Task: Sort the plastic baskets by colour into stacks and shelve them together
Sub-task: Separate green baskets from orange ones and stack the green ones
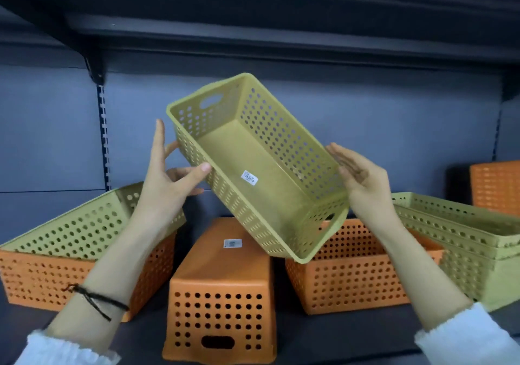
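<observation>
A yellow-green perforated basket hangs tilted in the air, its open side facing me and a white label on its floor. My left hand grips its left long wall, thumb on the rim. My right hand lies flat against the right long wall with the fingers spread. Below it, an orange basket lies upside down on the shelf. At the left a yellow-green basket sits nested in an orange one. To the right stands an upright orange basket, beside a stack of yellow-green baskets.
Another orange basket stands at the far right against the back panel. The dark shelf board carries everything. An upper shelf overhangs the space, held by a bracket and slotted upright at the left.
</observation>
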